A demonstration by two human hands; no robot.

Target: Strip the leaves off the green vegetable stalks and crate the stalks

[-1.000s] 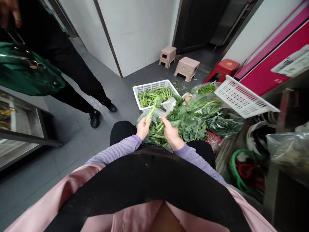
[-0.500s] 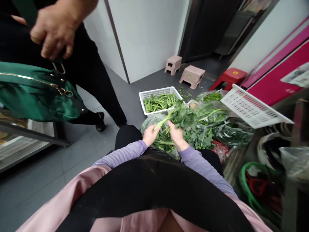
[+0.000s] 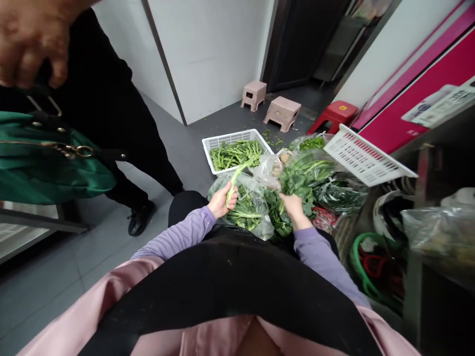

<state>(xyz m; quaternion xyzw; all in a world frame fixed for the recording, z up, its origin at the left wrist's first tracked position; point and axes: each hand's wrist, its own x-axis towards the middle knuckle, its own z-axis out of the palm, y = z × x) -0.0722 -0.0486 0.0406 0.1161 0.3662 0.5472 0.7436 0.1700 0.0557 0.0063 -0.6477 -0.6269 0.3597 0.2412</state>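
- A white rectangular plastic basket with slotted walls [image 3: 232,140] sits on the grey tiled floor [image 3: 111,247], holding a heap of trimmed green vegetable stalks [image 3: 237,155].
- On the wearer's side of the basket, the left hand [image 3: 222,200] holds one long, pale green stalk [image 3: 233,183], its fingers wrapped around the lower end; the upper end slants up towards the basket's near edge.
- Right of the basket and nearer the wearer, the right hand [image 3: 293,206] has its fingers curled together against dark green leafy vegetables [image 3: 295,183]; whether they pinch any of the leaves, I cannot tell.
- Between the hands, nearer the wearer than the basket, lies an open clear plastic bag with leafy green stems [image 3: 247,215].
- Beyond the basket and to its right stand two pale pink plastic step stools [image 3: 283,111] and a red plastic stool [image 3: 336,114].
- Farther right of the basket, a second white slotted plastic basket [image 3: 365,155] is tilted above bagged greens [image 3: 339,194].
- Left of the basket stands another person in black trousers [image 3: 126,113], one hand [image 3: 33,44] above a green zippered bag [image 3: 55,168].
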